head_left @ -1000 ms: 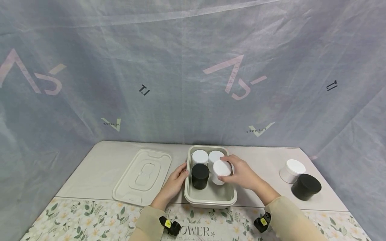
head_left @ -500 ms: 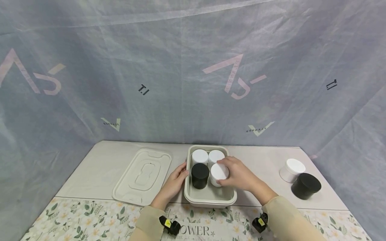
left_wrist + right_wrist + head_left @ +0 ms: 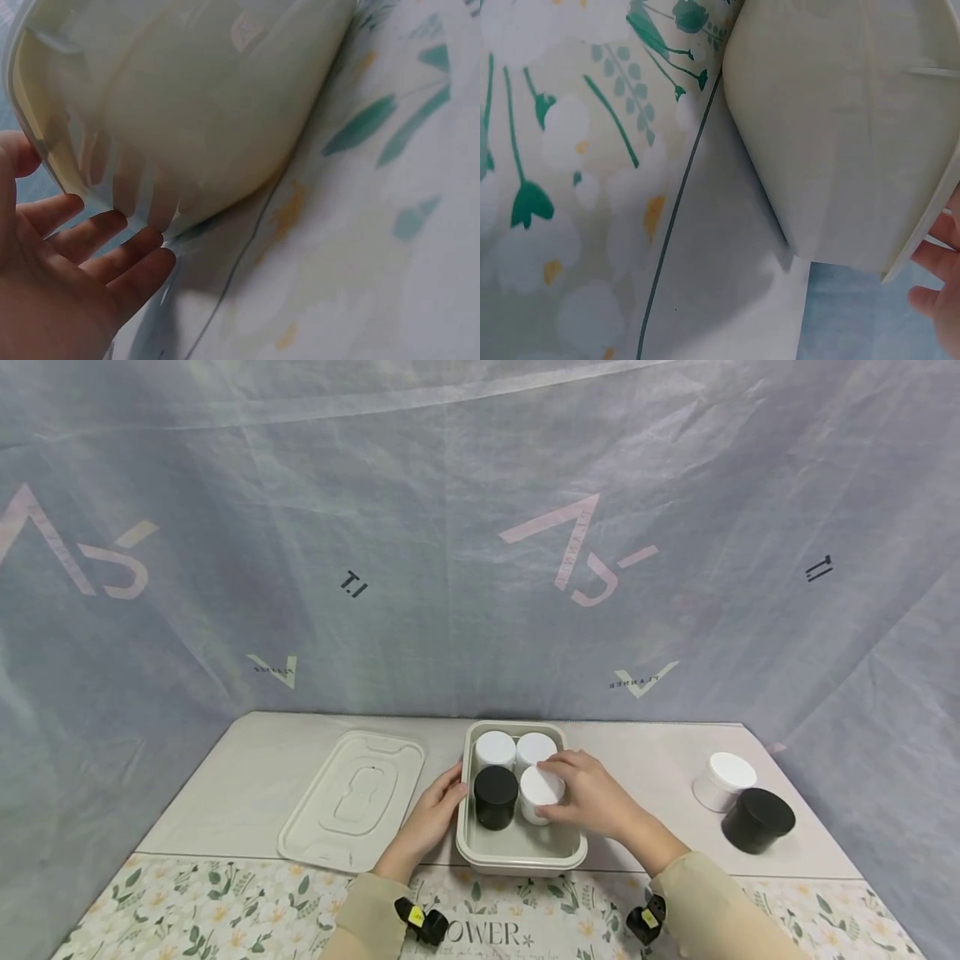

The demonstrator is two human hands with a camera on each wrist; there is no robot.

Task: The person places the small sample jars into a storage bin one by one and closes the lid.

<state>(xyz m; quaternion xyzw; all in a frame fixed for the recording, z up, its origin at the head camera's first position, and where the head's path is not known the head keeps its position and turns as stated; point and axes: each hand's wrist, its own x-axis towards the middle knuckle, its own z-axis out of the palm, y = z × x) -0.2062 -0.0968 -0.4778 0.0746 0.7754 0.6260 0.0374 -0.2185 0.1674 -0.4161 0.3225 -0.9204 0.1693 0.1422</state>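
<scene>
A beige rectangular bin (image 3: 522, 863) stands in the middle of the table, holding several round lidded jars. In the head view, my right hand (image 3: 592, 793) pinches a white jar (image 3: 542, 789) inside it, thumb and fingers on opposite sides. Beside that jar sits a black jar (image 3: 496, 795); behind them are a white jar (image 3: 496, 748) at left and another white jar (image 3: 535, 748) at right. My left hand (image 3: 427, 818) rests its fairly straight fingers (image 3: 96, 232) against the bin's outer left wall. The right wrist view hides the jars behind the bin's wall.
A flat beige lid (image 3: 352, 802) lies left of the bin. At the right, a white jar (image 3: 724, 779) and a wider black jar (image 3: 757, 821) stand together. A floral cloth (image 3: 225, 910) covers the front of the table; a grey curtain (image 3: 450, 568) hangs behind.
My right hand has lowered the white jar into the bin and shifted it slightly left, beside the black jar. The left hand has stayed at the bin's wall.
</scene>
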